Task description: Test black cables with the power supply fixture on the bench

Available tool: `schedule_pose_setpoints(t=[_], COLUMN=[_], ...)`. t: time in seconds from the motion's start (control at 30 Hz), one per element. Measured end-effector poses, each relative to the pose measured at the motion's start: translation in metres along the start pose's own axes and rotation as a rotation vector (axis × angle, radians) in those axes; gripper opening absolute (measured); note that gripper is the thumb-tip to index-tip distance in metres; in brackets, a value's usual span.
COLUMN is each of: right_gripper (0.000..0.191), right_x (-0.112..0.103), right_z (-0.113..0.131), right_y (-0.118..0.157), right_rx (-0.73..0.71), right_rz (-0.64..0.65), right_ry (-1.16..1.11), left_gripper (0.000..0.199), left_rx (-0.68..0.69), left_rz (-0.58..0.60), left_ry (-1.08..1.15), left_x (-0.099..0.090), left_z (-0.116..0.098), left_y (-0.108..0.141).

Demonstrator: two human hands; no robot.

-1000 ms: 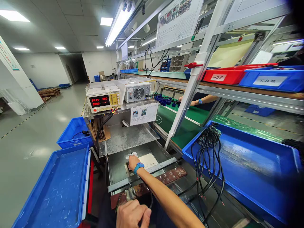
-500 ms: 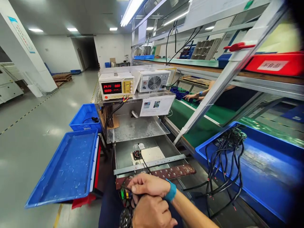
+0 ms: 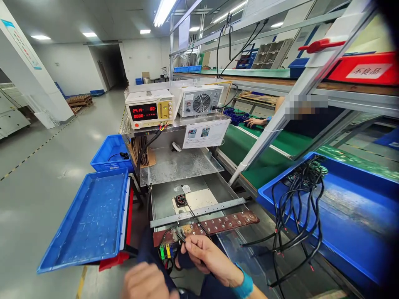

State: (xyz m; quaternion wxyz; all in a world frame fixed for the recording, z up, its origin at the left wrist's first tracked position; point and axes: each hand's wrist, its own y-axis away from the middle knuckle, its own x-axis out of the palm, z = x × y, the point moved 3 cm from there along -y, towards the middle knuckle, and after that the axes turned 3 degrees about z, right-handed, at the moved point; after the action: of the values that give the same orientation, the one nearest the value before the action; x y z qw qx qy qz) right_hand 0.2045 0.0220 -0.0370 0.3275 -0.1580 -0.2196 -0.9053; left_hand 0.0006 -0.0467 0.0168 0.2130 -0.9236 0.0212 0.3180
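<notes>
Here the right hand [image 3: 205, 255] pinches a thin black wire [image 3: 190, 212], palm down.

right hand [image 3: 205, 256] fingers pinched, forearm angled in; left hand [image 3: 146, 284] blurred (grip unclear), low.

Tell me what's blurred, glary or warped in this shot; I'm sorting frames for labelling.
Head view: the left hand at the bottom edge is motion-blurred, while the right hand is fairly sharp; ceiling tubes blow out white; the shelf post leans from wide-angle distortion; a co-worker's face is pixelated; the right corners are dark.
</notes>
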Motion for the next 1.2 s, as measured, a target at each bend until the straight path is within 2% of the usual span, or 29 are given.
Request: schedule_pose_setpoints(t=[0.07, 0.13, 0.17, 0.27, 0.37, 0.53, 0.67, 0.77, 0.9, 0.97, 1.07, 1.2], right_gripper=[0.054, 0.054, 0.054, 0.052, 0.051, 0.044, 0.026, 0.023, 0.026, 0.027, 0.029, 0.034], right_x=[0.006, 0.011, 0.013, 0.016, 0.015, 0.014, 0.014, 0.015, 0.016, 0.016, 0.016, 0.015], right_z=[-0.004, -0.008, -0.01, -0.015, -0.018, -0.013, 0.001, 0.008, 0.004, 0.001, -0.004, -0.017], right_y=[0.0, -0.001, -0.001, 0.001, 0.003, 0.01, 0.021, 0.025, 0.021, 0.017, 0.01, 0.003], right_rx=[-0.037, -0.077, -0.094, -0.118, -0.101, -0.092, -0.153, -0.224, -0.239, -0.24, -0.213, -0.191], right_rz=[-0.027, -0.036, -0.033, -0.021, -0.024, -0.073, -0.174, -0.096, 0.077, 0.12, 0.132, 0.087], right_ry=[0.035, 0.052, 0.061, 0.108, 0.151, 0.277, 0.638, 0.798, 0.683, 0.644, 0.585, 0.468], left_gripper=[0.039, 0.03, 0.025, 0.021, 0.025, 0.027, 0.027, 0.028, 0.047, 0.052, 0.052, 0.067], left_rx=[-0.049, -0.136, -0.187, -0.323, -0.4, -0.471, -0.448, -0.489, -0.54, -0.567, -0.624, -0.731], left_rz=[-0.11, -0.182, -0.176, -0.027, 0.109, 0.318, 0.506, 0.698, 0.939, 1.006, 0.952, 0.691], left_ry=[-0.029, 0.024, 0.078, 0.204, 0.233, 0.314, 0.385, 0.535, 0.82, 0.931, 1.058, 1.131], left_x=[-0.008, -0.003, 0.004, 0.028, 0.04, 0.035, 0.028, 0.028, 0.037, 0.043, 0.054, 0.075], left_z=[0.0, 0.003, 0.006, 0.019, 0.03, 0.04, 0.035, 0.034, 0.042, 0.048, 0.058, 0.067], left_y=[-0.009, -0.02, -0.024, -0.031, -0.031, -0.032, -0.038, -0.038, -0.029, -0.023, -0.014, 0.0])
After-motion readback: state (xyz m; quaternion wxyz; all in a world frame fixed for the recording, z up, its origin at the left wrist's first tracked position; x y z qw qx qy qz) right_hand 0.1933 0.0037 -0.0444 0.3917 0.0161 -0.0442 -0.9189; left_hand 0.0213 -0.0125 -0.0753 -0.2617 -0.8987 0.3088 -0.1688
